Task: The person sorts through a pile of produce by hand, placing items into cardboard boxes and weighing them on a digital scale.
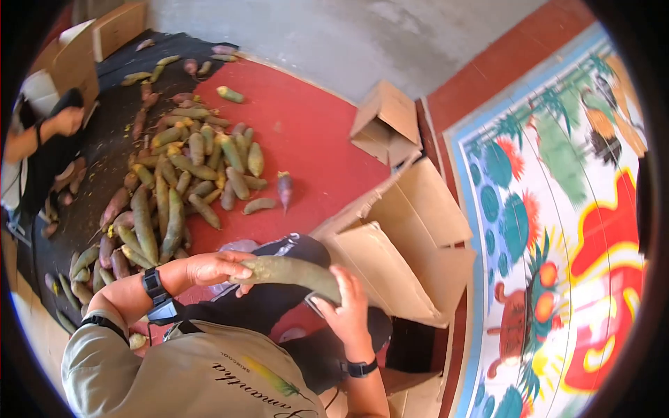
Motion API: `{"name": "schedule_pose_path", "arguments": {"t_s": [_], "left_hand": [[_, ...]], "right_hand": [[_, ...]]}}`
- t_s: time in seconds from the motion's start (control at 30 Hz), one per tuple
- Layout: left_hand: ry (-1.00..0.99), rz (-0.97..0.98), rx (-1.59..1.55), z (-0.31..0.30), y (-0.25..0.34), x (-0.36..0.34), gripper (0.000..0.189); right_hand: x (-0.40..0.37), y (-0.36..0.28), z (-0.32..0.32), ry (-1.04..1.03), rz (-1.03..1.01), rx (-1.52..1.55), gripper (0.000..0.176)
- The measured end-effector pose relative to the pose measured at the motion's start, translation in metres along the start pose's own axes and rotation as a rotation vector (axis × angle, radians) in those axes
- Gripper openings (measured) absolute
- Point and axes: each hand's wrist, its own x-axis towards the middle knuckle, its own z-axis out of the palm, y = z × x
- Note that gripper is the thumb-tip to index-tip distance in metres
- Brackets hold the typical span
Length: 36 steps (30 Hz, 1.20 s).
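A long, slightly curved green-grey vegetable (289, 272) lies level across my lap, held at both ends. My left hand (216, 270) grips its left end between thumb and fingers. At the other end, my right hand (343, 305) has its fingers round the vegetable. By the right thumb shows a small, flat, dark-edged thing (313, 301) that I cannot make out. Beyond my knees is a large heap of similar green vegetables (174, 167), with purplish ones among them. One purple piece (284, 190) lies apart on the red mat.
Red mat (279, 111) and black sheet (97, 139) cover the floor ahead. An open cardboard box (418, 209) stands right of my knees, a smaller box (387, 124) behind it. Another person's hand (67, 121) is at the far left. A painted tile surface (523, 209) fills the right side.
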Motion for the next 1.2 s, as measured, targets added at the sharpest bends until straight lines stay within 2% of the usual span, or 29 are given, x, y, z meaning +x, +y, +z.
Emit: {"name": "schedule_pose_path", "arguments": {"t_s": [0.1, 0.13, 0.17, 0.27, 0.3, 0.33, 0.4, 0.5, 0.57, 0.6, 0.67, 0.7, 0.77, 0.8, 0.87, 0.93, 1.0, 1.1, 1.13, 1.2], "left_hand": [[-0.031, -0.012, 0.032, 0.001, -0.006, 0.004, 0.057], [-0.061, -0.029, 0.036, 0.004, -0.006, 0.005, 0.057], [-0.009, -0.024, 0.047, 0.007, -0.003, 0.005, 0.058], [0.144, 0.081, 0.079, 0.000, -0.004, 0.003, 0.060], [0.218, 0.105, 0.100, -0.010, -0.005, 0.003, 0.056], [0.296, 0.132, 0.121, -0.023, -0.009, 0.002, 0.052], [0.547, 0.115, 0.125, -0.046, -0.016, -0.006, 0.032], [0.741, 0.067, 0.188, -0.088, -0.041, -0.028, 0.028], [0.916, -0.050, 0.433, -0.125, -0.078, -0.045, 0.029], [0.956, -0.049, 0.421, -0.144, -0.098, -0.056, 0.029], [1.012, -0.186, 0.781, -0.178, -0.138, -0.076, 0.029], [1.053, -0.196, 0.765, -0.190, -0.157, -0.084, 0.029], [1.221, -0.330, 1.015, -0.205, -0.186, -0.104, 0.038], [1.262, -0.409, 0.919, -0.177, -0.164, -0.109, 0.041], [1.368, -0.544, 0.967, -0.178, -0.179, -0.121, 0.046], [1.376, -0.663, 0.828, -0.177, -0.180, -0.133, 0.054], [1.483, -0.821, 0.804, -0.173, -0.182, -0.136, 0.057], [1.595, -0.775, 0.684, -0.176, -0.199, -0.150, 0.064], [1.613, -0.791, 0.577, -0.166, -0.187, -0.148, 0.068], [1.624, -0.759, 0.507, -0.168, -0.194, -0.152, 0.072]], "right_hand": [[-0.017, -0.001, -0.001, -0.012, 0.152, 0.095, 0.056], [-0.020, -0.001, -0.003, 0.047, 0.106, 0.077, 0.054], [-0.022, 0.000, -0.005, 0.104, 0.054, 0.061, 0.053], [-0.024, 0.001, -0.033, 0.256, 0.106, -0.062, 0.048], [-0.023, 0.002, -0.045, 0.352, 0.137, -0.100, 0.045], [-0.024, 0.003, -0.056, 0.429, 0.256, -0.085, 0.045], [-0.026, 0.018, -0.076, 0.654, 0.361, -0.137, 0.044], [-0.026, 0.047, -0.099, 0.950, 0.450, -0.210, 0.038], [-0.032, 0.068, -0.109, 0.942, 0.461, -0.318, 0.037], [-0.036, 0.082, -0.109, 0.926, 0.431, -0.367, 0.037], [-0.037, 0.095, -0.106, 0.820, 0.453, -0.463, 0.035], [-0.041, 0.107, -0.102, 0.748, 0.497, -0.468, 0.034], [-0.052, 0.131, -0.097, 0.635, 0.491, -0.451, 0.022], [-0.057, 0.143, -0.095, 0.603, 0.527, -0.391, 0.020], [-0.053, 0.140, -0.089, 0.719, 0.509, -0.332, 0.021], [-0.052, 0.138, -0.090, 0.661, 0.496, -0.431, 0.022], [-0.050, 0.138, -0.088, 0.652, 0.514, -0.520, 0.025], [-0.055, 0.144, -0.091, 0.599, 0.510, -0.644, 0.031], [-0.054, 0.142, -0.090, 0.588, 0.501, -0.634, 0.031], [-0.054, 0.137, -0.086, 0.646, 0.527, -0.621, 0.032]]}}
